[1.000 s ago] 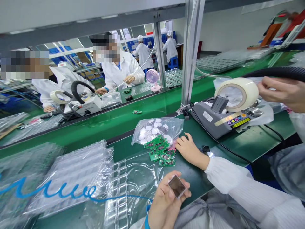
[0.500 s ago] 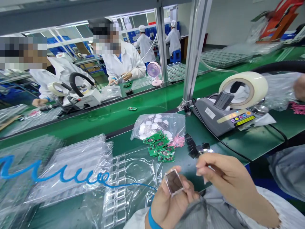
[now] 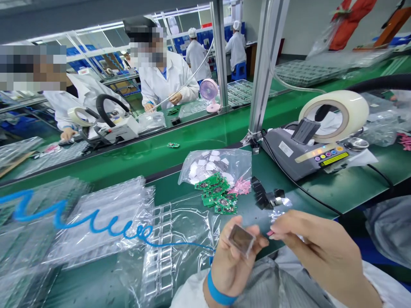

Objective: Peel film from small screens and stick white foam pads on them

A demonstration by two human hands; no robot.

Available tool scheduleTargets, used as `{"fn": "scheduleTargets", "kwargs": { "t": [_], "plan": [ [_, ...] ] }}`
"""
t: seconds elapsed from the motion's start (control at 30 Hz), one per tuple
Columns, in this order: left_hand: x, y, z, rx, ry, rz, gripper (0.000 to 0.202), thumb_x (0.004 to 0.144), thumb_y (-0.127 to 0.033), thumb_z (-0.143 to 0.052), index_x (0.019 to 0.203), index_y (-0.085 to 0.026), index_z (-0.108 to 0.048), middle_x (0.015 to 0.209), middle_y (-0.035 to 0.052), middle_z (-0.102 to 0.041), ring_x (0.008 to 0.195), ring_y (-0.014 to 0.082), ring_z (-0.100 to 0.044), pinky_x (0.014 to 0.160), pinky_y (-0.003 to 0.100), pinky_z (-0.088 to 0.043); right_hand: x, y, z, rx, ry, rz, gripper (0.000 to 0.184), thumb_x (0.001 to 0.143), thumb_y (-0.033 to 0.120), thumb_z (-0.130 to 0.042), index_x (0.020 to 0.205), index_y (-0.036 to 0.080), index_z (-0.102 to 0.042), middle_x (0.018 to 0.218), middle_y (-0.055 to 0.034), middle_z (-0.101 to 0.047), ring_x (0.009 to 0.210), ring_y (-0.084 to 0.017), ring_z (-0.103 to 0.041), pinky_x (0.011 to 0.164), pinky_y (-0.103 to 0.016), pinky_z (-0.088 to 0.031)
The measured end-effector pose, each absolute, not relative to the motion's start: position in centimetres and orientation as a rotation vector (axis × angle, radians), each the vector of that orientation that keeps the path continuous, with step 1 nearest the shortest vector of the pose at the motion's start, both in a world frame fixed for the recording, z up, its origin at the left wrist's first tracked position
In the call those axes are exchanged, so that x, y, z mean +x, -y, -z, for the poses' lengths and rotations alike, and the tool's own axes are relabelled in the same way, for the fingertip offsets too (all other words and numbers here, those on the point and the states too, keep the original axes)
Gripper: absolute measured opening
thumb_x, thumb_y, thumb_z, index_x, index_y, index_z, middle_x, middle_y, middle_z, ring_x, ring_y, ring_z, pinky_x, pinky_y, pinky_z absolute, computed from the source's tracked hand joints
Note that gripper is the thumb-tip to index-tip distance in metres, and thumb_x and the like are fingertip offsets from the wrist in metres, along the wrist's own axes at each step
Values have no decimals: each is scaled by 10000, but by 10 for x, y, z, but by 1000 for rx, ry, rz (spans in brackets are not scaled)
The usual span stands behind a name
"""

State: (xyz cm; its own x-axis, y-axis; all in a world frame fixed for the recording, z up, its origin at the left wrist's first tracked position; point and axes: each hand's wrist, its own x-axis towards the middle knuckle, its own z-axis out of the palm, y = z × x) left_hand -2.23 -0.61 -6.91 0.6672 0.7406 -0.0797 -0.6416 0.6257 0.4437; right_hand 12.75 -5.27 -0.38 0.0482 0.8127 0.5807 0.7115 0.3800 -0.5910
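Observation:
My left hand (image 3: 231,261), with a blue band at the wrist, holds a small square dark display panel (image 3: 241,239) with a clear edge. The panel lies tilted between the thumb and fingers. Just right of it, my right hand (image 3: 316,246) has thumb and forefinger pinched together. A small pink piece (image 3: 270,233) shows at those fingertips, apart from the panel. Beyond the hands lie several green circuit boards (image 3: 216,194), a bunch of pink strips (image 3: 240,186) and dark square pieces (image 3: 265,196), some with shiny film.
Behind the boards is a plastic bag of white pieces (image 3: 210,164). A grey tape dispenser (image 3: 289,149) stands at right. Clear plastic trays (image 3: 105,214) are stacked at left, crossed by a coiled blue cord (image 3: 112,226). A metal post (image 3: 261,77) rises ahead. A co-worker (image 3: 165,81) sits across the green belt.
The panel in my left hand has turned and tilted flatter. My right hand has shifted slightly, and a pink piece now shows at its fingertips. A hand at the far right edge has gone from view.

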Motion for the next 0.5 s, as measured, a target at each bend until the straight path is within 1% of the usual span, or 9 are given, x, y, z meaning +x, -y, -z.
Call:
{"fn": "scheduleTargets", "kwargs": {
  "t": [0.1, 0.2, 0.3, 0.4, 0.43, 0.5],
  "plan": [
    [-21, 7, 67, 518, -330, -801, 389, 618, -365, -765, 992, -303, -676, 881, -13, -755, 825, 145, -665, 836, 293, -442, 129, 53, 6, -1374, 1709, -134, 161, 941, 234, -422, 884, 243, -572, 731, 41, -686, 602, -71, -636, 555, -137, -498],
    [-21, 7, 65, 578, -384, -816, 399, 616, -336, -774, 994, -259, -669, 846, 2, -752, 812, 145, -666, 806, 266, -453, 127, 53, 5, -1480, 1693, -100, 149, 931, 264, -440, 866, 241, -572, 745, 42, -695, 604, -84, -651, 556, -147, -509],
    [-22, 7, 64, 602, -411, -813, 371, 614, -267, -783, 959, -240, -649, 839, 1, -745, 815, 151, -670, 774, 255, -470, 124, 53, 4, -1487, 1721, -126, 150, 922, 220, -418, 855, 244, -550, 763, 25, -691, 668, -112, -660, 568, -184, -514],
    [-23, 7, 66, 641, -449, -813, 360, 609, -213, -786, 926, -225, -617, 864, 11, -743, 826, 159, -673, 759, 254, -481, 122, 55, 3, -1419, 1748, -171, 144, 910, 177, -374, 847, 246, -483, 763, -6, -653, 710, -145, -639, 585, -239, -519],
    [-24, 7, 67, 665, -467, -817, 360, 610, -202, -784, 922, -223, -608, 885, 17, -743, 834, 161, -672, 758, 254, -482, 122, 56, 3, -1413, 1749, -179, 140, 906, 168, -363, 838, 246, -458, 760, -10, -635, 718, -150, -631, 613, -258, -527],
    [-25, 8, 68, 727, -519, -831, 364, 613, -177, -780, 923, -226, -597, 941, 24, -738, 869, 163, -665, 765, 249, -477, 121, 58, 4, -1412, 1749, -161, 133, 894, 150, -355, 827, 245, -420, 765, -15, -604, 771, -159, -624, 719, -304, -542]
  ]
}}
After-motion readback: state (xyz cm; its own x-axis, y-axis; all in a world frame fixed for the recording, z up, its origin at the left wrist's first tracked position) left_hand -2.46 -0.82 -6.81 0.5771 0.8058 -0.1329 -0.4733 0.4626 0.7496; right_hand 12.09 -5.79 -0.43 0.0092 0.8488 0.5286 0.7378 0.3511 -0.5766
